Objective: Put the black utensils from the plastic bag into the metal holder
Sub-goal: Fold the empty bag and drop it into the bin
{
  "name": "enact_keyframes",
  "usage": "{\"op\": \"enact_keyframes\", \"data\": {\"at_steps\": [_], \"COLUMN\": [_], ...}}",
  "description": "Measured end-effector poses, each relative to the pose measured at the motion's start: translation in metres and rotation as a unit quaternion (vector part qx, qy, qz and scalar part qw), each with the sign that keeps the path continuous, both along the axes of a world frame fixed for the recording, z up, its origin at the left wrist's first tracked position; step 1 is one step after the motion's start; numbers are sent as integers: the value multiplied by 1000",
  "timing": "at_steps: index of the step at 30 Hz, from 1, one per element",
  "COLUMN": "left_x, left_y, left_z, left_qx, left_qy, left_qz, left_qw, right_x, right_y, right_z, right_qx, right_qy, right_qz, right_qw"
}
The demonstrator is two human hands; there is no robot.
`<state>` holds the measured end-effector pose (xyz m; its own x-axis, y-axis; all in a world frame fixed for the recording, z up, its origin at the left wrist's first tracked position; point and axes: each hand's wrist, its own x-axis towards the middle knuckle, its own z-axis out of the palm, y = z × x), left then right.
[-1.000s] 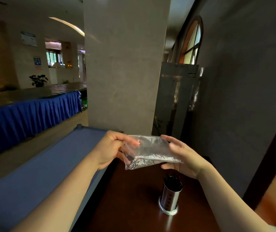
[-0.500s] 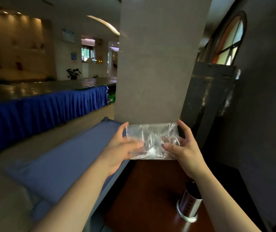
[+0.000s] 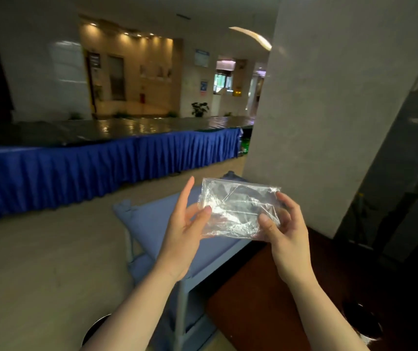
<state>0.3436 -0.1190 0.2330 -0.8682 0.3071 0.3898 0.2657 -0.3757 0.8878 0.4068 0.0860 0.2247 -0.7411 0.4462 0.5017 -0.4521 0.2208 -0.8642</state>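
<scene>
I hold a crumpled clear plastic bag (image 3: 238, 211) at chest height with both hands. My left hand (image 3: 180, 236) has its thumb pressed on the bag's left edge, and its fingers are stretched upward. My right hand (image 3: 289, 239) pinches the bag's right side. Dark shapes show through the plastic; I cannot tell whether they are utensils or the background. The metal holder (image 3: 364, 323) is a dark, dim shape at the lower right on the brown table (image 3: 253, 312), below and right of my right arm.
A blue-covered folding table (image 3: 152, 216) stands left of the brown table, under my left hand. A wide grey pillar (image 3: 316, 122) rises just behind the bag. A long blue-skirted platform (image 3: 76, 173) crosses the hall. A round metal object (image 3: 94, 330) sits on the floor at lower left.
My view has swung left and the holder has slid to the lower right corner. My left fingers have opened upward off the bag; both hands still hold it.
</scene>
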Motion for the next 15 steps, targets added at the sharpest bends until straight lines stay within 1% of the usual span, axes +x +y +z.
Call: {"op": "enact_keyframes", "data": {"at_steps": [2, 7, 12, 15], "left_x": [4, 14, 21, 22], "left_y": [-13, -48, -85, -111], "left_z": [-11, -32, -55, -74], "left_qx": [2, -37, -41, -61], "left_qy": [-5, 18, -27, -57], "left_qz": [4, 72, 145, 195], "left_qw": [1000, 997, 988, 977], "right_x": [-4, -15, -28, -39], "right_y": [-7, -33, -71, -96], "right_z": [-5, -20, -44, -63], "right_qx": [5, 14, -3, -16], "right_qy": [-7, -28, -59, -85], "right_qz": [19, 94, 157, 198], "right_qw": [1000, 995, 986, 976]}}
